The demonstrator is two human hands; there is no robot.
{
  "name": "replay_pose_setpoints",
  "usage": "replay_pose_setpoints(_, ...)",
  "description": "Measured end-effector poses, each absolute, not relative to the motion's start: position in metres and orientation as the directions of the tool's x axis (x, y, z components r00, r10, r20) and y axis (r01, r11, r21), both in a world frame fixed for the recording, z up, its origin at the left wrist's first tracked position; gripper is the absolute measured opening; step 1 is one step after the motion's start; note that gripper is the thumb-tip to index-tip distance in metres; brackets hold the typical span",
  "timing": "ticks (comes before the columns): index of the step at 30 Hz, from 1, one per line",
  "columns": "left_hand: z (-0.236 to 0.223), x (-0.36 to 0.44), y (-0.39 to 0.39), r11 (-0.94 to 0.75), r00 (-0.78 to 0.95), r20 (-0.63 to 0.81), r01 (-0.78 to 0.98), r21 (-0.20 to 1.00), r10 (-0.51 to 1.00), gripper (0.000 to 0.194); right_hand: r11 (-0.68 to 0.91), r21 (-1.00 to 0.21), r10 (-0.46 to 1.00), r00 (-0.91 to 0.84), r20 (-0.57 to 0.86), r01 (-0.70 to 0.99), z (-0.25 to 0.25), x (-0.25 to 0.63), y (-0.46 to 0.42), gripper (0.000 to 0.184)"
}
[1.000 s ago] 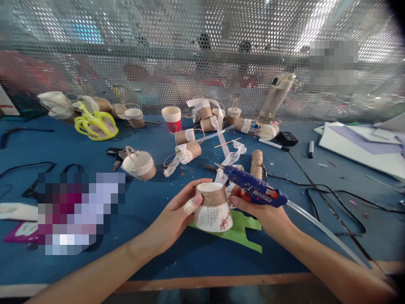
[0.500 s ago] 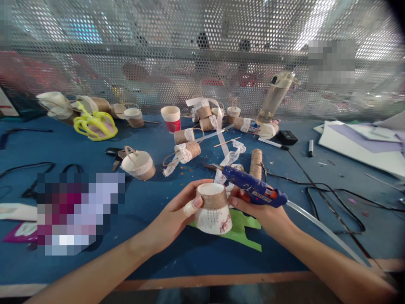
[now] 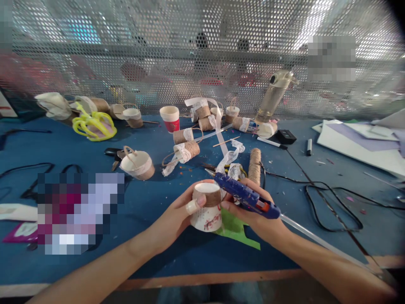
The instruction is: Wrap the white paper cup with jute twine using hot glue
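Busy blue table, end to end!

And what a spread on this blue table (image 3: 177,257)! Far left, a yellow looped piece (image 3: 95,126); beside the middle, a red-and-white paper cup (image 3: 170,120) stands upright. Nearer, there's a handled, twine-wrapped cup (image 3: 137,165)! A twine spool (image 3: 254,166), green sheet (image 3: 242,237) and looping black cable (image 3: 335,228) follow, with white boards (image 3: 341,147) over right!

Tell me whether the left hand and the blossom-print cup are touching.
Touching. The head view shows the left hand gripping the blossom-print cup, its thumb lying on the twine band.
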State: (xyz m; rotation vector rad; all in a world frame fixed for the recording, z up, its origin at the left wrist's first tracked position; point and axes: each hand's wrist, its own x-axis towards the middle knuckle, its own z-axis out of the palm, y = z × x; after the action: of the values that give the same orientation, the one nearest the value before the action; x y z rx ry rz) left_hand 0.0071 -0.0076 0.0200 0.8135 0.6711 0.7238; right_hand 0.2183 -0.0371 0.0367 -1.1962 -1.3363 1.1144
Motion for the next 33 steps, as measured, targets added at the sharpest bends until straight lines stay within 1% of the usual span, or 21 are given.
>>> replay_pose_setpoints(6,0.0218,0.0057,-0.0059,0.466,0.509,-0.266,-0.317,0.826,0.818,0.039,0.044,-0.996,0.999,-0.024,0.042,0.079,0.0368,0.2197,-0.0352,0.015)
replay_pose_setpoints(10,0.0246,0.0069,-0.0061,0.466,0.508,-0.266,-0.321,0.824,0.819,0.033,0.007,-0.997,1.0,-0.027,0.006,0.07,0.0387,0.2196,-0.0348,0.016)
replay_pose_setpoints(13,0.0253,0.0074,-0.0067,0.469,0.509,-0.266,-0.325,0.821,0.819,0.033,-0.012,-0.998,1.0,-0.023,-0.014,0.063,0.0402,0.2188,-0.0348,0.016)
replay_pose_setpoints(26,0.0204,0.0047,-0.0067,0.46,0.546,-0.234,-0.323,0.827,0.804,0.034,-0.045,-0.999,0.997,-0.069,-0.046,0.016,0.037,0.222,-0.035,0.018)
replay_pose_setpoints(30,0.0205,0.0048,-0.0066,0.462,0.589,-0.212,-0.314,0.829,0.78,0.034,-0.057,-0.998,0.995,-0.078,-0.056,-0.004,0.0391,0.22,-0.0363,0.017)
replay_pose_setpoints(33,0.0187,0.0056,-0.006,0.483,0.629,-0.211,-0.297,0.824,0.748,0.036,-0.044,-0.999,0.998,-0.047,-0.044,0.008,0.0404,0.2183,-0.0376,0.02)
